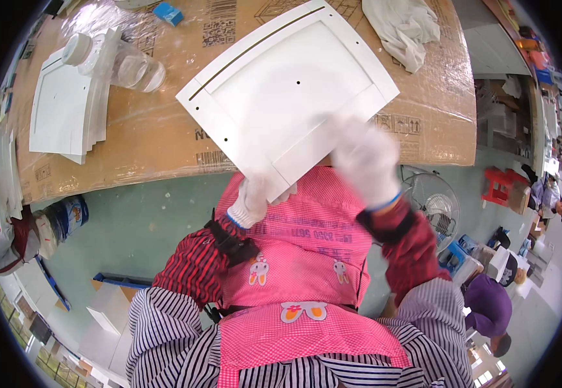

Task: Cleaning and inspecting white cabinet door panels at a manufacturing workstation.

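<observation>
A white panel [274, 84] with a recessed middle, a long dark slot and a few small holes lies tilted across the table's near edge. My gloved left hand [252, 198] grips its near corner, with the thumb on top and fingertips showing beneath. Over the panel's near right side is my gloved right hand [366, 158], smeared by motion. Something small and dark shows by its fingertips, too blurred to name. Whether that hand touches the panel I cannot tell.
Cardboard [158, 142] under clear film covers the table. Stacked white panels [61, 107] and a clear bottle [139, 70] stand at left. A blue block [168, 13] and a white cloth [402, 29] lie farther back. A floor fan [437, 210] stands at right, near red stools [497, 186].
</observation>
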Demonstrator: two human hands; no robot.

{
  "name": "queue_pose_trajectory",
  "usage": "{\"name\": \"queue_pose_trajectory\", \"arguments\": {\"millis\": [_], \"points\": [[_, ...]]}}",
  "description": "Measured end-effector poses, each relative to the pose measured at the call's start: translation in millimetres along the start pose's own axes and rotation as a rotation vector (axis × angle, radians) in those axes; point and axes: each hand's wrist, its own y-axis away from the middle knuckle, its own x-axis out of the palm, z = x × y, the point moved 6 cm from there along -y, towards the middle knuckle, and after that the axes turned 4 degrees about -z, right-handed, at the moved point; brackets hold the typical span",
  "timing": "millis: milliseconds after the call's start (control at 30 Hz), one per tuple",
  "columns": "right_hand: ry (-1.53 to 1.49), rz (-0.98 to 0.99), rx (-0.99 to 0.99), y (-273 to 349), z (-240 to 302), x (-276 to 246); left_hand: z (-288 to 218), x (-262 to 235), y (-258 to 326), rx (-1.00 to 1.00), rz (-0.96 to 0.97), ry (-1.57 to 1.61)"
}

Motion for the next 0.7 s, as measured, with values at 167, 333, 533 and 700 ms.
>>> {"name": "queue_pose_trajectory", "arguments": {"millis": [167, 333, 533, 700], "points": [[0.135, -0.021, 0.152, -15, -67, -3, 6, -1, -5, 0.014, 0.030, 0.055], [-0.260, 0.195, -0.102, 15, 65, 6, -3, 3, 4, 0.073, -0.339, -0.098], [0.108, 0.006, 0.133, -26, -80, -14, 7, -3, -3, -0.036, -0.028, 0.019], [-0.191, 0.035, -0.168, 8, 28, -5, 1, 1, -1, 0.015, -0.023, -0.039]]}}
